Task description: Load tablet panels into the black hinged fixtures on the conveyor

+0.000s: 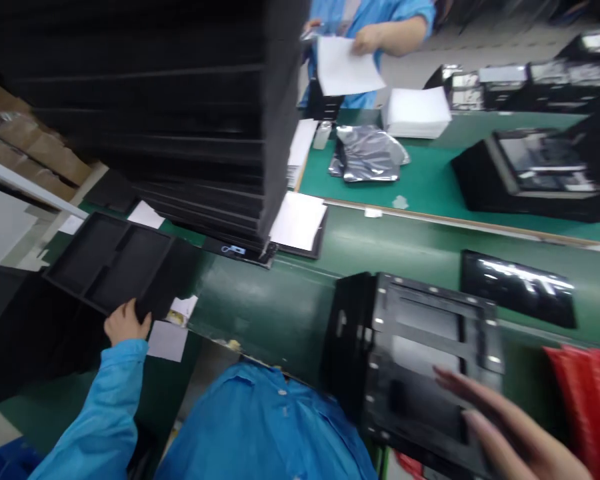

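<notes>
My left hand [126, 323] rests on the near edge of a black compartmented tray [125, 257] at the left, its fingers pressed against the tray's rim. At the right, my right hand [505, 423] is spread, smeared a little by motion, above a stack of black trays [425, 333] that hold flat grey and dark pieces. Nothing shows between its fingers. Beside the left tray lie a small white paper [168, 341] and a scrap with a yellowish spot.
Tall black stacked trays [180, 120] block the upper left. Across the green bench, a person in blue [400, 33] holds a white sheet. Silver bags [367, 153], a black panel [517, 287] and red bags [587, 400] lie around.
</notes>
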{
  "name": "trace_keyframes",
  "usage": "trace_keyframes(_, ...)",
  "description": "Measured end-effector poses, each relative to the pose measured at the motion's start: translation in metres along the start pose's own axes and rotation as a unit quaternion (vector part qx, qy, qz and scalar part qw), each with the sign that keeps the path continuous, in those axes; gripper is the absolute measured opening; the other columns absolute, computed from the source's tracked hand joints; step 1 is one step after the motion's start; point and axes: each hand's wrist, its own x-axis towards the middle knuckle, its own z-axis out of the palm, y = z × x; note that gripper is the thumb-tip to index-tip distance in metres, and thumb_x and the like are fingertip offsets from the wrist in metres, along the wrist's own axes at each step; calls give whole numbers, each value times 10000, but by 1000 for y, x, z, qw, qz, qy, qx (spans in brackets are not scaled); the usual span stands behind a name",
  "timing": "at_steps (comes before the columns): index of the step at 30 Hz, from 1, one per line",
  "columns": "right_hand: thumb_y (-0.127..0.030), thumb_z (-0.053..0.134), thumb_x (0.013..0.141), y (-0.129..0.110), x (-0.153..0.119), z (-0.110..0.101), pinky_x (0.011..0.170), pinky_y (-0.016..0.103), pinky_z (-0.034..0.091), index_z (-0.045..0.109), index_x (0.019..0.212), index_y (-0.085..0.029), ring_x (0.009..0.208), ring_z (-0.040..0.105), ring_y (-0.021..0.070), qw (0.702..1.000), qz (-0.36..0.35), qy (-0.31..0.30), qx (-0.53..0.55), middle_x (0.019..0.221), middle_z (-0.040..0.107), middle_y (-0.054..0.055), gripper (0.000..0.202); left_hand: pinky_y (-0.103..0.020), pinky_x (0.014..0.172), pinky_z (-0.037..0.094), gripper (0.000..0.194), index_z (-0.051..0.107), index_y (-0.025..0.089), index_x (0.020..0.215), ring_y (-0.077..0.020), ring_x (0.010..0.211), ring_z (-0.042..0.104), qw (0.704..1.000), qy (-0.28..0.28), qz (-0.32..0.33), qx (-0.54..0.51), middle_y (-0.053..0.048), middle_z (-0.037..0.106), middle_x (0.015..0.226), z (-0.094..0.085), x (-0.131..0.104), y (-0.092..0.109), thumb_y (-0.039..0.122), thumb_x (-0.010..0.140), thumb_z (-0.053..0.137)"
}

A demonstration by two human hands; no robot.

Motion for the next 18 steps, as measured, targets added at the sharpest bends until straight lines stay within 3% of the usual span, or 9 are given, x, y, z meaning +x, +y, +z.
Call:
trace_keyframes(2, -415, 599, 744, 39, 39, -39, 776, 425, 551, 668, 973, -281, 881, 641, 258, 977, 76, 106, 169, 964, 677, 78, 274, -490, 880, 427, 556, 539, 57, 1184, -367, 1058, 539, 999, 31, 4, -38, -226, 574, 1123, -12, -35, 44, 441, 788, 463)
trace_keyframes(3, -380, 517, 796, 58, 62, -53, 684, 383, 554, 654, 875, -274, 782, 630, 214, 936, 109, 169, 288, 901, 663, 70, 190, -468, 896, 435, 526, 561, 79, 1161, -347, 1061, 549, 997, 11, 32, -68, -204, 589, 1122, -18, -56, 70, 433, 782, 469)
trace_keyframes(5, -305, 294, 890, 93, 108, -70, 485, 277, 487, 572, 739, -244, 601, 544, 134, 804, 199, 241, 505, 786, 606, 42, 322, -424, 916, 456, 442, 614, 149, 1094, -302, 1044, 582, 980, -94, 127, -124, -141, 634, 1098, -25, -101, 118, 423, 776, 478)
trace_keyframes(6, -236, 227, 902, 109, 129, -76, 429, 228, 435, 537, 724, -222, 548, 499, 106, 742, 273, 266, 552, 749, 574, 29, 358, -403, 922, 466, 407, 635, 181, 1065, -282, 1037, 596, 962, -159, 171, -143, -113, 653, 1089, -27, -123, 137, 425, 779, 480)
trace_keyframes(8, -177, 184, 902, 139, 163, -84, 394, 181, 372, 498, 733, -193, 515, 447, 83, 668, 370, 273, 585, 744, 539, 18, 357, -364, 934, 482, 384, 657, 218, 1055, -250, 1043, 614, 928, -264, 208, -161, -77, 668, 1102, -27, -165, 160, 435, 790, 483)
trace_keyframes(9, -176, 181, 902, 154, 176, -88, 398, 174, 364, 490, 745, -185, 516, 434, 80, 659, 394, 261, 585, 750, 528, 18, 347, -347, 934, 490, 388, 662, 224, 1062, -242, 1047, 620, 921, -297, 197, -160, -70, 670, 1112, -27, -183, 164, 442, 790, 491)
trace_keyframes(11, -205, 167, 899, 181, 198, -95, 423, 186, 372, 476, 747, -182, 528, 413, 89, 692, 389, 228, 564, 740, 494, 17, 345, -318, 920, 507, 401, 669, 218, 1068, -236, 1043, 632, 920, -334, 144, -145, -67, 675, 1114, -29, -215, 160, 447, 778, 513)
trace_keyframes(14, -251, 165, 868, 213, 226, -106, 502, 257, 412, 379, 657, -197, 553, 385, 110, 794, 355, 184, 458, 688, 381, -6, 305, -317, 924, 510, 395, 684, 203, 1039, -253, 1041, 638, 920, -367, 72, -113, -75, 686, 1091, -35, -253, 148, 430, 755, 529)
trace_keyframes(18, -375, 186, 803, 232, 250, -112, 652, 389, 429, 239, 599, -236, 699, 466, 153, 883, 265, 140, 362, 734, 330, 2, 252, -341, 934, 503, 414, 675, 193, 1056, -275, 1062, 626, 910, -405, 19, -90, -84, 684, 1104, -48, -286, 149, 405, 736, 520)
